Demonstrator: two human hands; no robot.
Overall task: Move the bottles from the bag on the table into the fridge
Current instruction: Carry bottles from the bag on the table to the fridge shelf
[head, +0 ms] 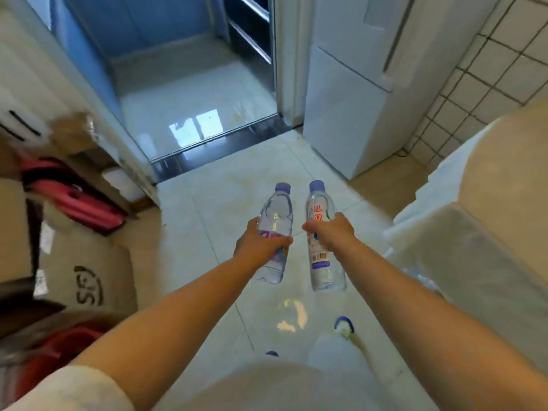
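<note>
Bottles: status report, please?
Left hand grips one clear plastic purple-capped bottle, right hand another. White fridge ahead, doors closed. Tiled floor between.

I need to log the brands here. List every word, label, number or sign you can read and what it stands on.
"思源": red characters on the label of the right bottle, held in the right hand.
"SF": dark logo on the cardboard box, seen tilted.
Barcode and small print low on the right bottle: too small to read.
Coloured label on the left bottle, under the left hand: blurred, unreadable.
</note>
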